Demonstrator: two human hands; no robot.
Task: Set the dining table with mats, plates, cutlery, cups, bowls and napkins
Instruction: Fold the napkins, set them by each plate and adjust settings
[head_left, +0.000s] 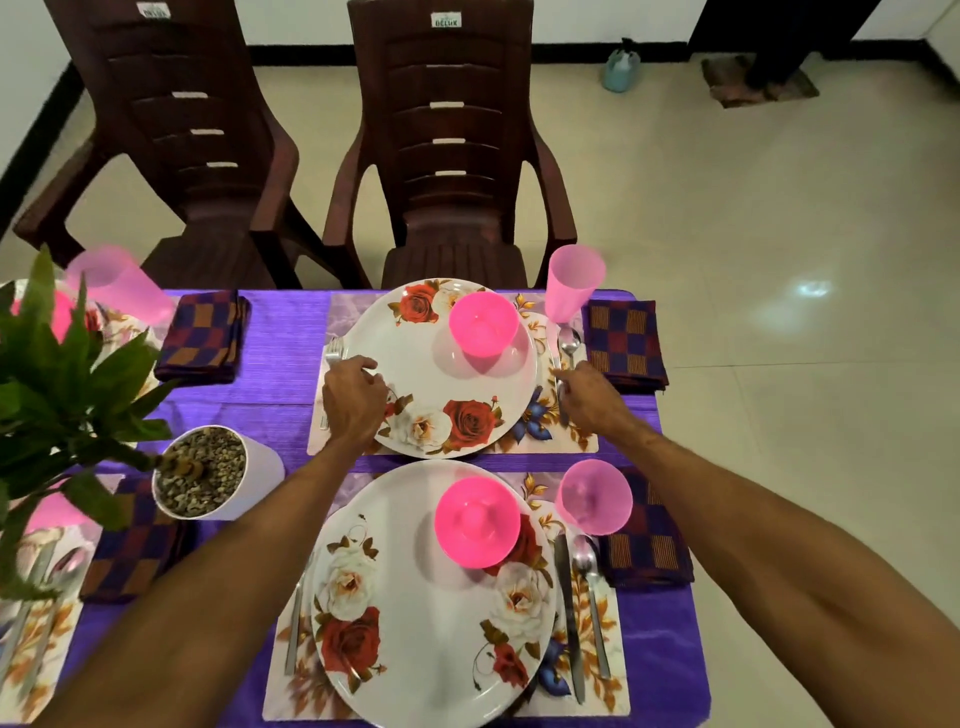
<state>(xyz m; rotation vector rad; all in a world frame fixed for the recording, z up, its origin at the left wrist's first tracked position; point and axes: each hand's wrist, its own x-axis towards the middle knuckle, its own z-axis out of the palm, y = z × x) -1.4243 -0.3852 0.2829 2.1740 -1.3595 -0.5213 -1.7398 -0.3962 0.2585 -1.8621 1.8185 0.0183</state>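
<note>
At the far place setting a floral plate (441, 384) lies on a floral mat (571, 441) and carries a pink bowl (483, 323). My left hand (356, 397) is curled over the handle of the fork (335, 351) at the plate's left rim. My right hand (589, 397) pinches the knife (554, 358) to the right of the plate, beside a spoon (570, 340). A pink cup (574, 283) and a checked napkin (626, 343) sit further right. The near setting has a plate (426, 623), bowl (477, 522), cup (595, 498), knife (569, 613), spoon (589, 597), fork (295, 631) and napkin (649, 545).
A potted plant in a white pot (249, 478) stands left of my left arm. Two more settings with pink cups and napkins lie at the left edge. Two brown chairs (452, 156) stand behind the table, which is covered with a purple cloth (280, 358).
</note>
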